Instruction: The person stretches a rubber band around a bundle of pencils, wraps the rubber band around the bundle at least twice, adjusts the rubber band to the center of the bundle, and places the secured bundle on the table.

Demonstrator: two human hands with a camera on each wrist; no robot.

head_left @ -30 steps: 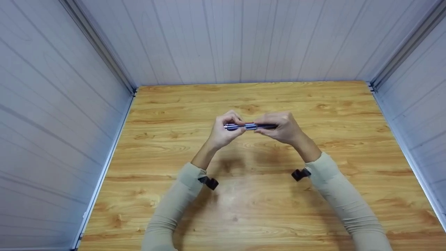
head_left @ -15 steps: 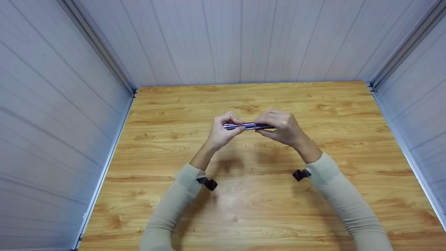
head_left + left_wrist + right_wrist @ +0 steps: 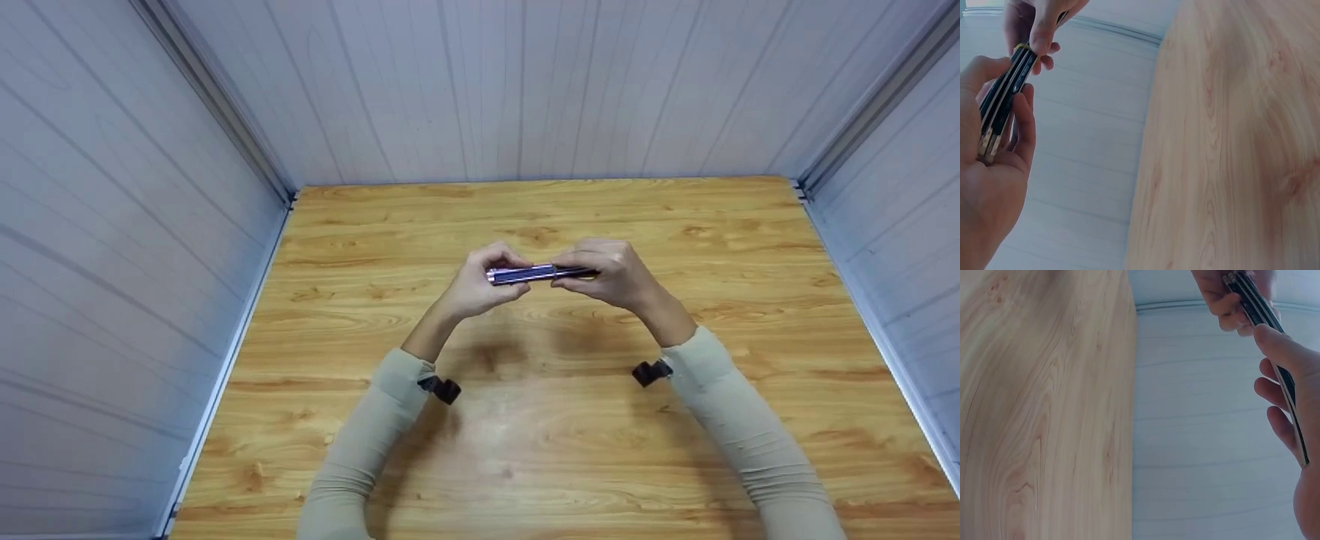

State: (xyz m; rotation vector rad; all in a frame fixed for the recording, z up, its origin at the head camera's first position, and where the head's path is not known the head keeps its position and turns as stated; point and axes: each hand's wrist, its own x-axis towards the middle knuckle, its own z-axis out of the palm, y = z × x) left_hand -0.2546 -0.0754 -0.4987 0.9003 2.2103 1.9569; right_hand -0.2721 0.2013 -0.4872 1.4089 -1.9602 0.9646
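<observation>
A slim bundle of dark, pencil-like sticks (image 3: 523, 275) is held level above the table, spanning both hands. Pale lines run along it, and metallic ends (image 3: 988, 146) show at its left end. A yellow band (image 3: 1022, 46) circles it near the middle. My left hand (image 3: 478, 289) holds the left part, thumb and fingers along opposite sides. The right hand (image 3: 615, 276) grips the other part, its thumb (image 3: 1280, 351) lying across the sticks. In the right wrist view, the bundle's right end (image 3: 1301, 453) narrows near the palm. The right fingers partly cover the bundle.
Below the hands lies a wood-grain table (image 3: 525, 450). Pale panelled walls stand at the back (image 3: 480, 90), at the left (image 3: 112, 262) and at the right (image 3: 907, 225). Small black cameras hang from the left cuff (image 3: 405, 371) and the right cuff (image 3: 697, 364).
The left thumb and fingers have spread from a pinch, so more of the bundle's left part shows. The right hand keeps its grip and has barely moved.
</observation>
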